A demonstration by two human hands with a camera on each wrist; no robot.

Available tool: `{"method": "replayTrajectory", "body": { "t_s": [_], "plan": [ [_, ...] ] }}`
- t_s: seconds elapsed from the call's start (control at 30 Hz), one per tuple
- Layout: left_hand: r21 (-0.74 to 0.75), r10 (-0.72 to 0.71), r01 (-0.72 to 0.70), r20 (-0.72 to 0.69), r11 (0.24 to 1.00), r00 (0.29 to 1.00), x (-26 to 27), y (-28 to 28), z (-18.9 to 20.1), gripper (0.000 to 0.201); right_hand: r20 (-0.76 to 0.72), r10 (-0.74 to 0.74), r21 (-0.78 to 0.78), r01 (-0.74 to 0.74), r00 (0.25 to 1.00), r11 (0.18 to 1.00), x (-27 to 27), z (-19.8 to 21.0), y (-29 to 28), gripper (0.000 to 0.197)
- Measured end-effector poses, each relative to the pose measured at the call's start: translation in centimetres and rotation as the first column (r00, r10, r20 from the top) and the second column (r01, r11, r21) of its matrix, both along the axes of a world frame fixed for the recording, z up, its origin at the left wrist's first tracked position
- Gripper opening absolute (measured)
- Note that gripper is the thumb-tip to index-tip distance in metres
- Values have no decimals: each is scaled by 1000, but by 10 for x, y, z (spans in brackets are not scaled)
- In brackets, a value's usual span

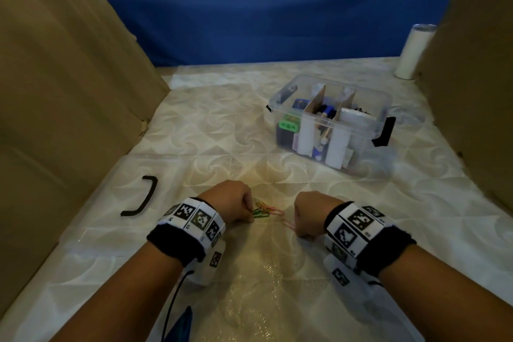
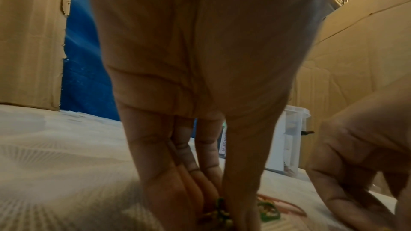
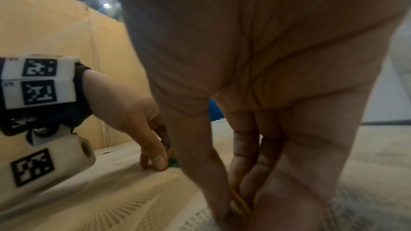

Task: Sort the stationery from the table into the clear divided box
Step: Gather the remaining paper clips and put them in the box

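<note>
Nearest, the left hand (image 1: 227,201) bears down on the tabletop (image 1: 249,272), its fingertips (image 2: 213,198) pinching a small heap of coloured clips (image 1: 261,211); green ones show between thumb and fingers in the left wrist view. At its 3 o'clock the right hand (image 1: 312,212) pinches one pink clip (image 1: 290,224) against the tabletop, close to the heap. At 9 o'clock from the left hand lies a black bent handle (image 1: 144,197), well apart. Farther, at 1 o'clock, stands the clear box (image 1: 333,122), cardboard dividers upright, with stationery in its compartments. Beyond it at 2 o'clock stands a white tumbler (image 1: 413,50).
</note>
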State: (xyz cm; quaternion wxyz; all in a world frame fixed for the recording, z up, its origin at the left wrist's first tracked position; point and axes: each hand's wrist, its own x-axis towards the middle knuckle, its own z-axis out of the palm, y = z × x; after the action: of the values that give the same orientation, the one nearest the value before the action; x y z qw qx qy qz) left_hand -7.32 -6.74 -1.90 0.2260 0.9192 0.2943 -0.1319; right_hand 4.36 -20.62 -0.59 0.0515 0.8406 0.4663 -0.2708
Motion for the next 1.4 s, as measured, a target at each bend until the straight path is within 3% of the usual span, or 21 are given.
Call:
{"method": "replayTrajectory", "body": {
  "t_s": [0.37, 0.53, 0.63, 0.67, 0.7, 0.77, 0.8, 0.83, 0.93, 1.0, 1.03, 1.07, 1.1, 1.13, 1.2, 1.23, 1.3, 1.4],
  "plan": [
    [28, -18, 18, -2, 999, 1000, 0, -1, 0, 21, 127, 102, 32, -107, 987, 994, -15, -5, 3, 27],
    [46, -14, 15, -16, 999, 1000, 1, -5, 1, 20, -41, -24, 114, 29, 999, 993, 1, -11, 2, 23],
    [73, -36, 37, -24, 997, 999, 0, -8, -1, 18, -251, -98, 158, 140, 963, 977, 16, -11, -2, 16],
    [81, -46, 48, -25, 996, 999, -1, -8, -1, 17, -376, -130, 187, 212, 918, 959, 20, -10, -4, 10],
    [91, -56, 58, -23, 994, 998, -1, -8, -2, 17, -545, -177, 200, 332, 820, 922, 23, -9, -7, 7],
    [104, -74, 75, -10, 992, 997, -2, -8, -3, 17, -863, -199, 141, 600, 465, 787, 26, -9, -11, 6],
    [99, -75, 75, -3, 992, 997, -4, -7, -3, 17, -936, -158, 111, 690, 314, 715, 29, -11, -13, 9],
    [86, -68, 67, 6, 994, 998, -6, -6, -4, 17, -971, -113, 87, 754, 210, 651, 31, -13, -15, 14],
    [-42, 14, -10, 91, 999, 996, -11, 2, -4, 11, -1000, 24, -2, 835, -18, 550, 33, -16, -17, 22],
    [-217, 125, -78, 209, 973, 970, -14, 8, -3, 9, -994, 54, -45, 828, -90, 559, 30, -15, -15, 15],
    [-344, 210, -112, 264, 932, 941, -16, 10, -2, 11, -998, 29, -29, 825, -55, 564, 28, -14, -11, 11],
    [-491, 313, -136, 300, 861, 901, -17, 10, 0, 11, -999, -21, 18, 822, 36, 570, 26, -13, -6, 12],
    [-631, 413, -138, 313, 763, 855, -18, 8, 2, 11, -980, -80, 97, 795, 180, 599, 24, -14, 0, 16],
    [-744, 501, -126, 305, 656, 810, -19, 6, 3, 12, -912, -135, 205, 716, 388, 667, 22, -13, 7, 18],
    [-900, 651, -82, 243, 427, 719, -20, 3, 5, 19, -553, -115, 356, 359, 825, 863, 19, -12, 22, 20],
    [-949, 719, -55, 196, 311, 667, -21, 3, 4, 21, -360, -42, 331, 170, 932, 928, 17, -14, 29, 26],
    [-994, 828, -13, 82, 107, 554, -20, 3, -2, 21, -160, 56, 203, -23, 986, 979, 8, -15, 39, 35],
    [-999, 897, 7, -33, -41, 441, -19, 3, -12, 19, -24, 163, 153, -158, 986, 976, -3, -14, 49, 26]
  ]
}}
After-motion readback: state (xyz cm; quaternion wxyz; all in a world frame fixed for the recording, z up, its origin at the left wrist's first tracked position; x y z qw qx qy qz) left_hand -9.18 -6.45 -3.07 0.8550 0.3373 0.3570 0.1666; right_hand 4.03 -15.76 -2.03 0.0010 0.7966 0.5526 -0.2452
